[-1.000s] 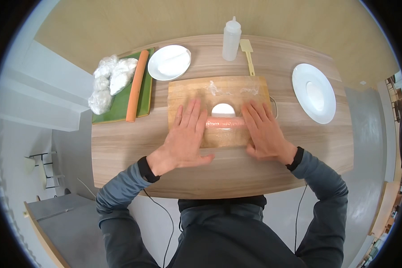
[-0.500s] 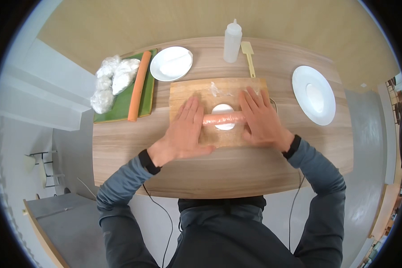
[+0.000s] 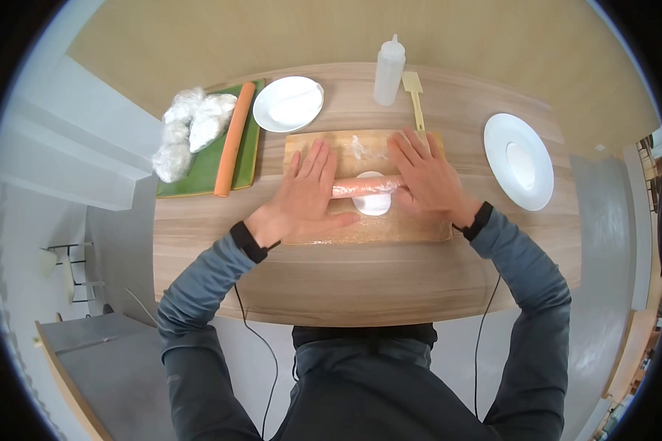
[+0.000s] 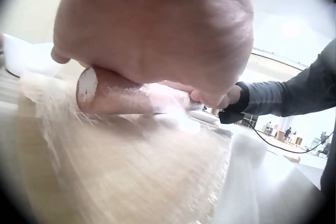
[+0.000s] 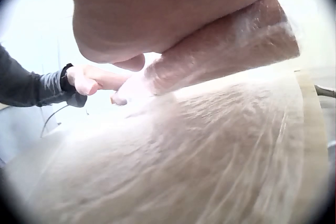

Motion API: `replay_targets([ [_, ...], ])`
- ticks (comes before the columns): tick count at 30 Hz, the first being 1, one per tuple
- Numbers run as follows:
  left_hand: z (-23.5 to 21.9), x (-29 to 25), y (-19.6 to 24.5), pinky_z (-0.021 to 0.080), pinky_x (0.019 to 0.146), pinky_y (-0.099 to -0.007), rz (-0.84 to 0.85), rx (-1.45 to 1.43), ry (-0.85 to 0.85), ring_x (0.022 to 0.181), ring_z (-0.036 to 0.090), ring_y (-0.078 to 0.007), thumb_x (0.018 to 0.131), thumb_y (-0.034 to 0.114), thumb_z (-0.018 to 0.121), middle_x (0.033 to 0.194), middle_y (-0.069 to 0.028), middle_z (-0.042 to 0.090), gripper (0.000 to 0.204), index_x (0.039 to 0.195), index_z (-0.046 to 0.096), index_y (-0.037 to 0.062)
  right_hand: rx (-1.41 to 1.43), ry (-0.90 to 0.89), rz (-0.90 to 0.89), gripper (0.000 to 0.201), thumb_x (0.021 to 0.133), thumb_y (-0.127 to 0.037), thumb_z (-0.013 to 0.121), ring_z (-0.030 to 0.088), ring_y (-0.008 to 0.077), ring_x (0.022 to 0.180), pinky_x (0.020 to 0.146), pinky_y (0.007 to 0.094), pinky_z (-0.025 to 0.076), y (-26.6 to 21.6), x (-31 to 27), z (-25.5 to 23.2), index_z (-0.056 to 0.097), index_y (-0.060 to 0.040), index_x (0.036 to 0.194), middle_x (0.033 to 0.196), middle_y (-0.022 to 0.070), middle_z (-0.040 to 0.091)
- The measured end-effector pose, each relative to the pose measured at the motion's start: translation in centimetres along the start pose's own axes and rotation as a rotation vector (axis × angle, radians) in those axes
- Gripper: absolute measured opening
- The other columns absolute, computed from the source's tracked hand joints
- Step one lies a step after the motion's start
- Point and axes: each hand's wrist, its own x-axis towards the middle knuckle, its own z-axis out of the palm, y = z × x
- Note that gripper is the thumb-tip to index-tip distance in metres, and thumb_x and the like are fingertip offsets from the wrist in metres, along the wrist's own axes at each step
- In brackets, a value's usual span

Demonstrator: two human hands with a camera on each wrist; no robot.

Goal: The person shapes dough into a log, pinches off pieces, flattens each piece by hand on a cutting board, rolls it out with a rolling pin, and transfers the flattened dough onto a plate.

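A rolling pin [image 3: 346,189] wrapped in clear film lies across a round of white dough [image 3: 373,206], toward its far side. Under the dough is a wooden board [image 3: 412,230] covered with wrinkled plastic film. My left hand [image 3: 304,192] lies flat over the pin's left end, fingers straight and thumb out to the side. Over the right end my right hand [image 3: 428,175] rests with straight, slightly spread fingers. Seen from the left wrist, the pin's pale end face [image 4: 87,88] pokes out under the palm. In the right wrist view, its other end [image 5: 273,32] also sticks out.
A green tray [image 3: 198,180] at the left holds film-wrapped white lumps [image 3: 211,121] and an orange rolling pin [image 3: 235,140]. Behind the board stand a white bowl [image 3: 258,106], a squeeze bottle [image 3: 388,73] and a spatula [image 3: 417,106]. An oval white plate [image 3: 496,165] is at the right.
Both hands have pushed the film-wrapped rolling pin forward, away from the body, from the dough's near edge to its far half. The near part of the dough now shows in front of the pin.
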Motion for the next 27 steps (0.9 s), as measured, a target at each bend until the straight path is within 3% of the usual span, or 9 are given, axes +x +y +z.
replay_targets([
  [10,-0.3,-2.5,1.4,0.016,0.13,-0.0602,0.06,-0.073,0.024,0.164,0.007,-0.0474,0.085,0.07,0.073,0.172,-0.0363,0.012,0.129,0.162,0.016,-0.0156,-0.032,0.019,-0.053,0.075,0.084,-0.033,0.06,0.04,0.0465,0.15,0.119,0.0669,0.034,-1.5,-1.5,-0.9,0.049,0.0074,0.147,0.149,0.0244,0.053],
  [13,-0.4,-3.8,2.3,0.017,0.13,-0.06,0.093,-0.099,0.003,0.163,0.008,-0.0476,0.086,0.07,0.071,0.171,-0.0372,0.013,0.126,0.161,0.019,-0.0159,-0.016,0.007,-0.043,0.073,0.084,-0.031,0.063,0.041,0.0453,0.15,0.12,0.065,0.034,-2.9,-3.0,-1.8,0.051,0.0082,0.145,0.149,0.0247,0.054],
  [16,0.2,-4.4,2.3,0.018,0.13,-0.0602,0.099,-0.077,0.026,0.164,0.007,-0.0469,0.097,0.06,0.065,0.17,-0.0361,0.017,0.108,0.161,0.021,-0.0145,-0.007,0.024,-0.06,0.065,0.083,-0.023,0.067,0.046,0.0427,0.144,0.12,0.061,0.035,-3.3,-3.5,-2.1,0.054,0.0064,0.14,0.143,0.023,0.057],
  [18,0.4,-4.0,1.7,0.024,0.129,-0.0592,0.141,-0.117,0.072,0.16,0.018,-0.0494,0.103,0.039,0.064,0.163,-0.0351,0.032,0.075,0.152,0.038,-0.012,-0.027,0.039,-0.079,0.06,0.082,-0.018,0.069,0.051,0.0413,0.139,0.119,0.0583,0.037,-2.9,-3.7,-1.9,0.057,0.0046,0.136,0.137,0.0213,0.061],
  [19,0.4,-3.7,1.5,0.024,0.129,-0.0592,0.141,-0.115,0.076,0.16,0.018,-0.0494,0.103,0.039,0.064,0.163,-0.0351,0.032,0.075,0.152,0.038,-0.012,0.072,-0.003,-0.076,0.054,0.082,-0.014,0.069,0.056,0.0394,0.129,0.116,0.0557,0.04,-2.6,-3.8,-1.7,0.059,0.003,0.132,0.128,0.0189,0.062],
  [21,-0.2,-3.0,1.1,0.041,0.118,-0.0535,0.219,-0.092,0.159,0.144,0.043,-0.0487,0.1,0.02,0.067,0.145,-0.0291,0.05,0.043,0.132,0.056,-0.007,0.167,-0.043,-0.073,0.049,0.081,-0.009,0.07,0.06,0.0375,0.12,0.113,0.0531,0.043,-2.2,-3.8,-2.1,0.06,0.0014,0.128,0.12,0.0164,0.064],
  [23,-1.1,-2.9,1.5,0.046,0.109,-0.0513,0.175,-0.154,0.074,0.132,0.05,-0.0465,0.097,0.018,0.07,0.135,-0.0258,0.054,0.036,0.122,0.058,-0.0049,0.212,-0.044,-0.119,0.038,0.083,-0.007,0.068,0.062,0.0369,0.105,0.101,0.0503,0.049,-2.1,-3.5,-3.2,0.062,-0.0017,0.121,0.109,0.0138,0.062],
  [24,-1.7,-2.9,1.8,0.05,0.1,-0.0491,0.13,-0.218,-0.016,0.12,0.057,-0.0443,0.093,0.015,0.073,0.125,-0.0224,0.058,0.029,0.113,0.06,-0.0028,0.211,-0.043,-0.12,0.038,0.083,-0.007,0.068,0.062,0.0369,0.105,0.101,0.0503,0.049,-2.1,-3.2,-4.0,0.062,-0.0017,0.121,0.109,0.0138,0.062],
  [27,-2.7,-2.4,1.3,0.051,0.09,-0.0479,0.088,-0.37,-0.037,0.109,0.06,-0.0411,0.093,0.016,0.071,0.116,-0.0193,0.058,0.027,0.111,0.059,-0.0003,0.363,-0.178,0.028,0.032,0.085,-0.005,0.066,0.063,0.0369,0.104,0.09,0.0494,0.052,-2.2,-1.9,-6.4,0.062,-0.0047,0.117,0.108,0.0144,0.061],
])
